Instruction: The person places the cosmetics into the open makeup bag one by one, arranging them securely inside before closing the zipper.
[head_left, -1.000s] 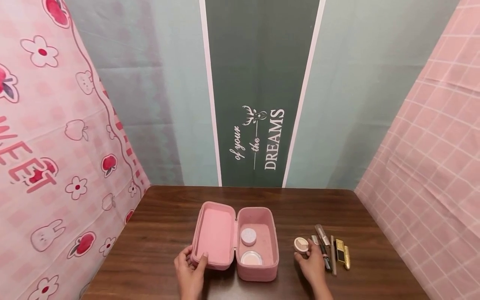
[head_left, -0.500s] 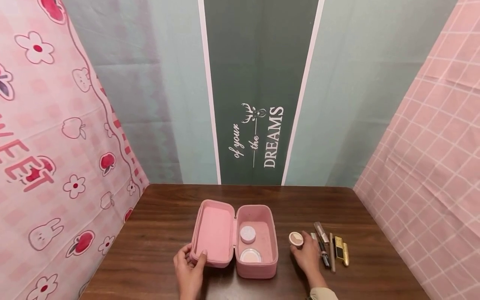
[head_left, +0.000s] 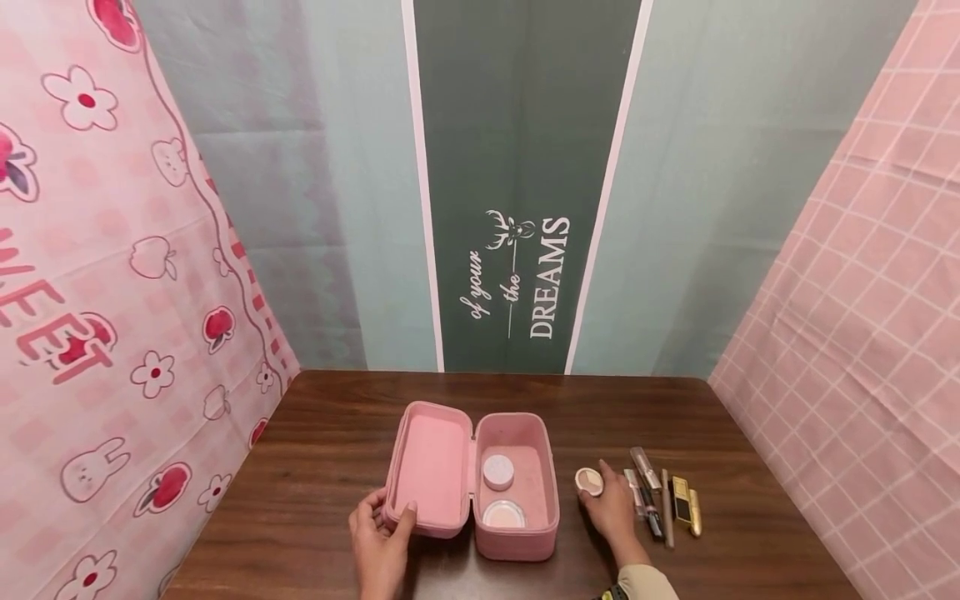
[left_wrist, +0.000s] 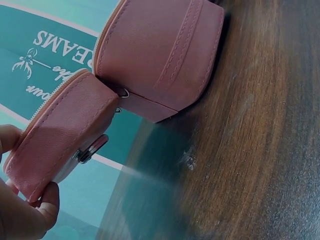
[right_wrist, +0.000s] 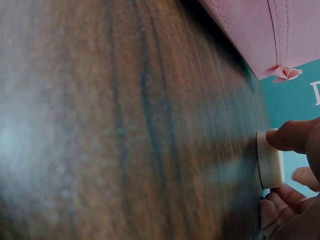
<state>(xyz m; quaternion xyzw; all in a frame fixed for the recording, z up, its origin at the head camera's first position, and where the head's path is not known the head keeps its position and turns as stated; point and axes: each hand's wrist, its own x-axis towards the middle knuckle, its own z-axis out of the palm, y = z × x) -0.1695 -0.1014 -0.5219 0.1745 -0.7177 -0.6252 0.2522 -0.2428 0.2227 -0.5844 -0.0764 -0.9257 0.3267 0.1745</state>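
Observation:
A pink zippered makeup case [head_left: 517,546] stands unzipped on the brown table. My left hand [head_left: 381,542] grips the near corner of its lid [head_left: 431,467], which is folded out to the left; the left wrist view shows thumb and fingers curled around the lid's edge [left_wrist: 65,135]. Inside the case lie a small white round jar [head_left: 498,472] and a round compact [head_left: 504,515] with a clear rim. To the right of the case, my right hand [head_left: 613,508] pinches a small round pan of two-toned pressed powder [head_left: 588,482] by its sides, close over the tabletop [right_wrist: 150,125].
Right of my right hand lie several cosmetics: a silvery tube [head_left: 643,468], a dark pen-like tube [head_left: 652,517], a slim brown pencil [head_left: 667,508], a black-and-gold compact [head_left: 681,500] and a gold tube [head_left: 694,512]. Printed cloths hang behind and at both sides.
My right hand has shifted left, away from the other cosmetics and toward the case, carrying the powder pan. The left hand keeps its grip on the lid.

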